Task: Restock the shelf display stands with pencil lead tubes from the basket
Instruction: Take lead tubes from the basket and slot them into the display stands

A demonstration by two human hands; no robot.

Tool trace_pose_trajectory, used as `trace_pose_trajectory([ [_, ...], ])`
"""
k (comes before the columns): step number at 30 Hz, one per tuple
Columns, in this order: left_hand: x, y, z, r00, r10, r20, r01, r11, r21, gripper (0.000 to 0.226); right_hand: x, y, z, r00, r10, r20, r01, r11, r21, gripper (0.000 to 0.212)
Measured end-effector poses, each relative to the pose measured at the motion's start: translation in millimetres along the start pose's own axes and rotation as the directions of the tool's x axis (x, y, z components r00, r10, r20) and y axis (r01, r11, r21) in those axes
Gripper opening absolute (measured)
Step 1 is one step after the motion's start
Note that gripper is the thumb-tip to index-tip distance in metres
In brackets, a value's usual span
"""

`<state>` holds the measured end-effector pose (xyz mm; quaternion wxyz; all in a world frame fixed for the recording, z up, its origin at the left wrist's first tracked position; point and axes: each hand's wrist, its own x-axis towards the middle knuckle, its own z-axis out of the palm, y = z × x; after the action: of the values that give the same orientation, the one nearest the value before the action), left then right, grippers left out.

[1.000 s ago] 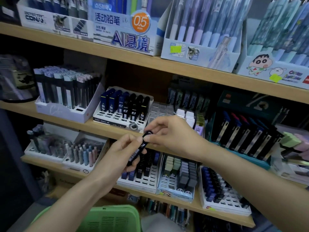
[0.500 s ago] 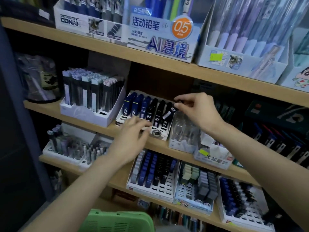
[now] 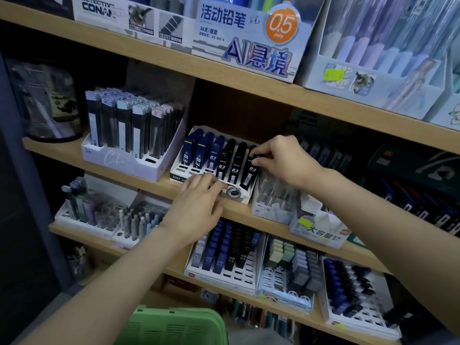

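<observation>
Shelves of stationery fill the view, and both hands are at one white stand [image 3: 178, 168] on the middle shelf [image 3: 62, 150]. The right hand [image 3: 286, 160] has its fingertips curled in, and thumb and fingers pinch the top end of a black tube [image 3: 249, 176]. That tube sits in the rightmost column of the stand, front row, leaning back like its neighbours, with its lower end down in the slot. The left hand [image 3: 196, 205] lies below it with fingers straight and slightly spread; the fingertips press on the front lip of the stand and hold nothing.

Left of the pinched tube stand two more columns of black tubes [image 3: 230, 161], then three columns of blue tubes [image 3: 199, 155]. The front slots under the blue ones show bare white plastic. Just beside the stand on the left is a taller white box of flat lead cases [image 3: 124, 125], and just to its right is a clear plastic box [image 3: 273, 200].

On the shelf below, under the left wrist, another slotted stand [image 3: 219, 277] carries blue and black tubes marked HB 0.5. A green basket [image 3: 174, 324] shows at the bottom edge, between the two forearms; what it holds cannot be seen. Above, a blue carton [image 3: 249, 46] printed 0.5 stands on the top shelf.
</observation>
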<state>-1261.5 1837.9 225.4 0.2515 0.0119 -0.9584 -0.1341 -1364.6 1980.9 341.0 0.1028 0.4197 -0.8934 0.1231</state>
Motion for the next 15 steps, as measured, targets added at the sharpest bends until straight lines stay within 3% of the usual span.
trace_pose_trajectory([
  [8, -0.3, 1.1, 0.7, 1.0, -0.003, 0.0, 0.003, 1.0, 0.018, 0.041, 3.4, -1.5, 7.9, 0.999, 0.012, 0.042, -0.01, 0.999, -0.053, 0.035],
  [11, -0.9, 0.6, 0.4, 1.0, 0.0, -0.003, 0.0, 1.0, 0.012, 0.042, 3.8, -1.5, 10.0, 0.999, 0.048, -0.017, -0.047, 0.999, 0.024, 0.025],
  [15, -0.1, 0.2, -0.1, 1.0, 0.001, 0.012, -0.001, 1.0, 0.028, 0.044, 4.4, -3.2, 11.9, 0.999, 0.016, -0.047, -0.019, 0.999, -0.048, 0.016],
])
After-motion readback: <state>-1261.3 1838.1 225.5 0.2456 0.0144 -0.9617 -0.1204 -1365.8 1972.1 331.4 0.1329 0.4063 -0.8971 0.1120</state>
